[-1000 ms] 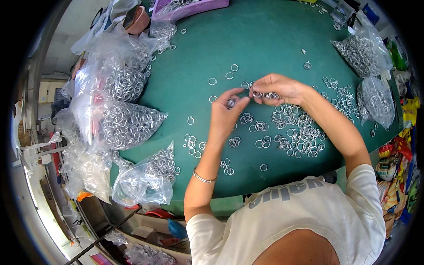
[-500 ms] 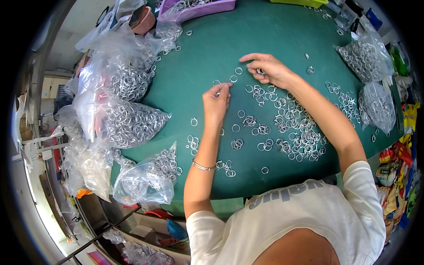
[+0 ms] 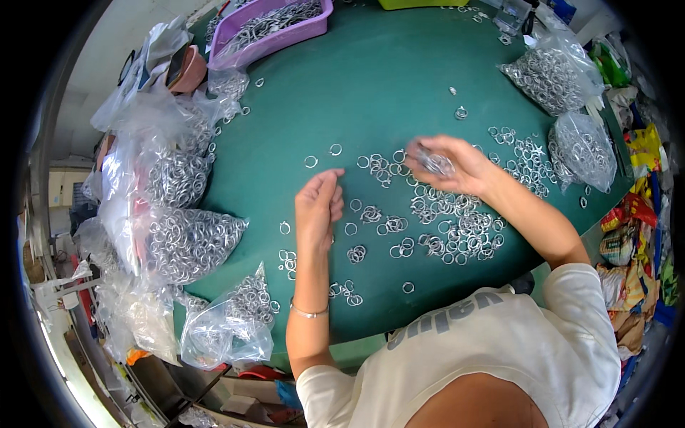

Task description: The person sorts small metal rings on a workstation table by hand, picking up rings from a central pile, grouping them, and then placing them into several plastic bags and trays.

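My right hand (image 3: 453, 167) is curled round several silvery metal rings (image 3: 437, 163), which show at its palm. It hovers over the far side of a spread pile of rings (image 3: 474, 228) on the green table; its fingertips are blurred. Left of it, my left hand (image 3: 319, 207) is closed, the thumb pressed along the curled fingers; whether anything is inside is hidden. Just beyond its fingertips lie two loose rings, the nearer one (image 3: 311, 162) and the farther one (image 3: 335, 150). Small clusters of rings (image 3: 370, 214) sit between my left hand and the pile.
Clear plastic bags full of rings (image 3: 189, 242) line the table's left edge. More ring-filled bags (image 3: 584, 151) stand at the right. A purple basket (image 3: 278, 41) holding metal parts is at the far left, and a yellow-green tray (image 3: 414, 3) at the far edge.
My right hand has come back to the right, over the pile, and more rings show in it. My left hand has drawn back slightly. One loose ring beyond them is gone. The view has shifted.
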`<state>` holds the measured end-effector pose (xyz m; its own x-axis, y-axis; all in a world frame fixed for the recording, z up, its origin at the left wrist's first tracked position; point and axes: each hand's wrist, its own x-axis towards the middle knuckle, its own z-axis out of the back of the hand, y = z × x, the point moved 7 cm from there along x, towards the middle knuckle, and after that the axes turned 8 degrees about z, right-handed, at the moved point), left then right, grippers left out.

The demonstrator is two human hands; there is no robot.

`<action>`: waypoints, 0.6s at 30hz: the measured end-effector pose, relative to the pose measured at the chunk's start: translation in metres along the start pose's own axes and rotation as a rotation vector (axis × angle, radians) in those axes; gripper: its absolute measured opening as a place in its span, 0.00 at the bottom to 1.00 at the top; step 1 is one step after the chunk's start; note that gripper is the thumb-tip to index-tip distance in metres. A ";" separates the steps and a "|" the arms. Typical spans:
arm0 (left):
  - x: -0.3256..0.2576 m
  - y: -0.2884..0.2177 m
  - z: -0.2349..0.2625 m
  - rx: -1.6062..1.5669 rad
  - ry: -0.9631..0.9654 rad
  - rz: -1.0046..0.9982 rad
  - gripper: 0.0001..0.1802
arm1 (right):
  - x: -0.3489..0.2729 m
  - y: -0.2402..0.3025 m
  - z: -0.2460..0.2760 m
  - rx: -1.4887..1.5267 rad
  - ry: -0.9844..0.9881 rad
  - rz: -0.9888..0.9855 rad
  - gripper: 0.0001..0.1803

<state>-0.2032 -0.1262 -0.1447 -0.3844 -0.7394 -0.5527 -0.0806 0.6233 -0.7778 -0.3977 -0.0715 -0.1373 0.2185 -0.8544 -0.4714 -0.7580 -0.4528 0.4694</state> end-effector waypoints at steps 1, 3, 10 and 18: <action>-0.010 0.005 -0.008 -0.103 0.052 0.075 0.12 | -0.016 -0.006 0.006 -0.064 0.053 -0.040 0.14; -0.028 0.021 -0.029 -0.308 0.159 0.239 0.12 | -0.045 -0.019 0.020 -0.185 0.146 -0.122 0.13; -0.050 0.051 -0.083 -0.164 0.334 0.303 0.14 | -0.063 0.093 0.044 -1.632 -0.420 0.984 0.09; -0.019 0.042 -0.129 0.087 0.372 0.190 0.14 | -0.033 0.114 0.083 -1.490 -0.301 0.927 0.08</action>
<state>-0.3181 -0.0528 -0.1280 -0.6922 -0.4611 -0.5553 0.0951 0.7043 -0.7035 -0.5418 -0.0734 -0.1300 -0.1542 -0.9452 0.2878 0.6261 0.1318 0.7685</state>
